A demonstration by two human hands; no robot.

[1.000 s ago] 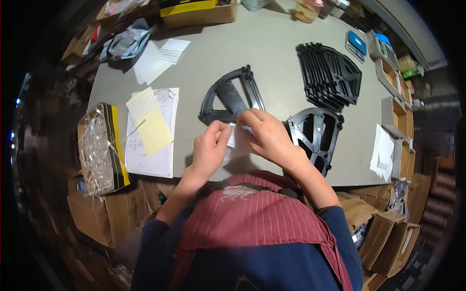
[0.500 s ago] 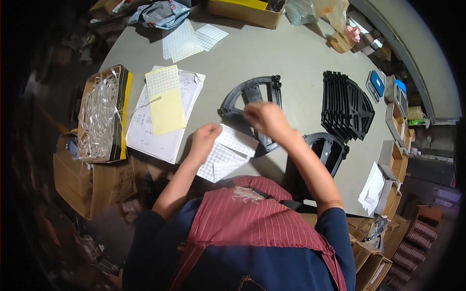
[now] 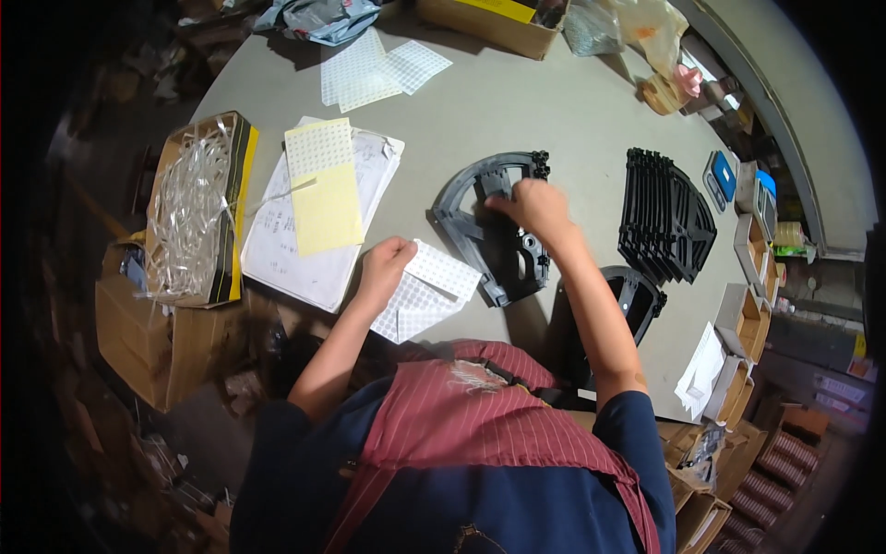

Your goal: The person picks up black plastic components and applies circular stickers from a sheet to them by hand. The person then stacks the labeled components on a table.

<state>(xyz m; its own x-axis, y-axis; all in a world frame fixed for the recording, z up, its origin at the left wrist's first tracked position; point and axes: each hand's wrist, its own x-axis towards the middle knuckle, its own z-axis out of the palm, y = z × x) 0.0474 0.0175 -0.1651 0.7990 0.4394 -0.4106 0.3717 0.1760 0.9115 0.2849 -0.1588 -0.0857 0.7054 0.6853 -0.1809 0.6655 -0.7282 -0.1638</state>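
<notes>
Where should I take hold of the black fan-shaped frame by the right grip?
I'd pinch the black frame by its curved outer rim, coming from the far left. That stretch is bare, and the opening just inside it should give fingertips room. The right grip covers the frame's right part, and the left grip holds dotted sheets.

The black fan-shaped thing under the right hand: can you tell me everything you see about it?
The black fan-shaped frame looks like hard plastic with a greyish shine. It has a curved rim, bars with open gaps, and knobbly bits at its far right corner. It lies on the grey table, with the right hand over it; whether they touch is hard to tell.
</notes>
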